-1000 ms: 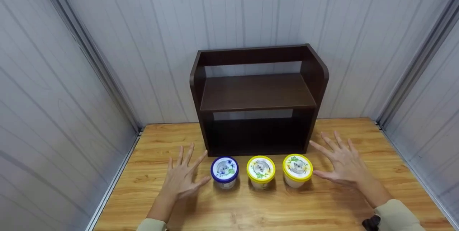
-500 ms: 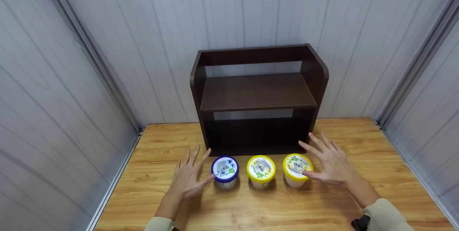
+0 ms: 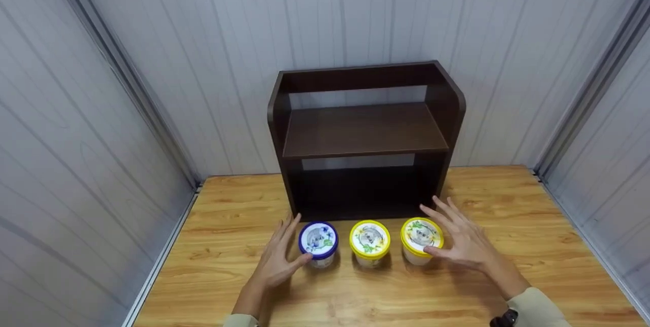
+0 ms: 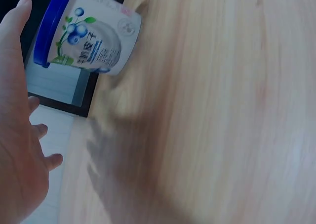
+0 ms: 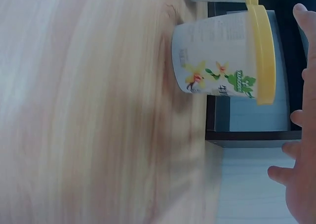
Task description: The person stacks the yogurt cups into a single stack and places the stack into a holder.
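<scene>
Three lidded tubs stand upright in a row on the table. At the left is the blue-lidded tub point(image 3: 318, 240), its side printed with blueberries in the left wrist view. A yellow-lidded tub point(image 3: 369, 239) stands in the middle, and a second yellow-lidded tub point(image 3: 421, 236) at the right. My left hand point(image 3: 278, 258) is spread around the left side of the blue-lidded tub, thumb near its front rim. My right hand point(image 3: 466, 241) is spread beside the right tub, its thumb over the lid's front right edge. Neither hand visibly grips anything; whether the thumbs touch cannot be told.
A dark brown two-tier shelf point(image 3: 365, 131) stands right behind the tubs, against the back wall. Its shelf board and lower compartment hold nothing visible. The wooden table point(image 3: 355, 299) is bounded by panelled walls point(image 3: 355, 12) at the back and both sides.
Both hands have moved inward: the left hand to the right toward the blue-lidded tub, the right hand to the left toward the right yellow-lidded tub. The tubs and shelf stay in place.
</scene>
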The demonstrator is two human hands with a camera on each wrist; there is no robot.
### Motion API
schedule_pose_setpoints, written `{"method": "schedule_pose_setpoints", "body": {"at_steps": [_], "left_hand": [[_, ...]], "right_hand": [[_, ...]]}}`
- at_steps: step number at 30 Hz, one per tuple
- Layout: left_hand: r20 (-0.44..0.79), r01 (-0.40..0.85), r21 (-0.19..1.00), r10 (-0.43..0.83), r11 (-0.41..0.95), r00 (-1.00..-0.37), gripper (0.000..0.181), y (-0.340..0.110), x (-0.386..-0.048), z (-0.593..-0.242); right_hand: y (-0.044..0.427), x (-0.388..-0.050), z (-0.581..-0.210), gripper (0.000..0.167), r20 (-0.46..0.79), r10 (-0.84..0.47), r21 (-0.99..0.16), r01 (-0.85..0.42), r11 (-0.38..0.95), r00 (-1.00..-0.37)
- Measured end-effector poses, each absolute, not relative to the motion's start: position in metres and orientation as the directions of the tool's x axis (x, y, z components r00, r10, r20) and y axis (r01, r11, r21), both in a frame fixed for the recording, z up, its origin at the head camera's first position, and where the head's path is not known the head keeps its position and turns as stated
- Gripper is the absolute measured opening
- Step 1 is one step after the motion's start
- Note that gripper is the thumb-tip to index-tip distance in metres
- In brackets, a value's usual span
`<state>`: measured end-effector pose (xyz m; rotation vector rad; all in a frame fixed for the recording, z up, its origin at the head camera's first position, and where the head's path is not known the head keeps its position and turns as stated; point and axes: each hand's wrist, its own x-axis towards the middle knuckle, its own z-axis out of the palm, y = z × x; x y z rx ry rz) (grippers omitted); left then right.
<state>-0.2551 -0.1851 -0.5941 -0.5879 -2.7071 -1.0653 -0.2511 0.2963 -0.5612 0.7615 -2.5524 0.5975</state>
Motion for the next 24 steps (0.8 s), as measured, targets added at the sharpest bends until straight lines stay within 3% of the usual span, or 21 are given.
{"method": "schedule_pose_setpoints", "body": {"at_steps": [9, 15, 24], "left_hand": [[0.302, 0.409, 0.809, 0.298, 0.422, -0.906, 0.099, -0.172, -0.256, -0.603], [0.284, 0.361, 0.869, 0.258, 0.337, -0.924, 0.097, -0.168, -0.254, -0.61], [0.259, 0.318, 0.917, 0.246, 0.242, -0.934, 0.088, -0.162, -0.253, -0.617]], "right_hand": [[0.291, -0.248, -0.578, 0.094, 0.431, -0.344, -0.522, -0.542, 0.659, -0.834], [0.285, -0.247, -0.589, 0.093, 0.419, -0.312, -0.649, -0.522, 0.553, -0.852], [0.278, -0.245, -0.597, 0.086, 0.419, -0.278, -0.74, -0.503, 0.447, -0.864]]}}
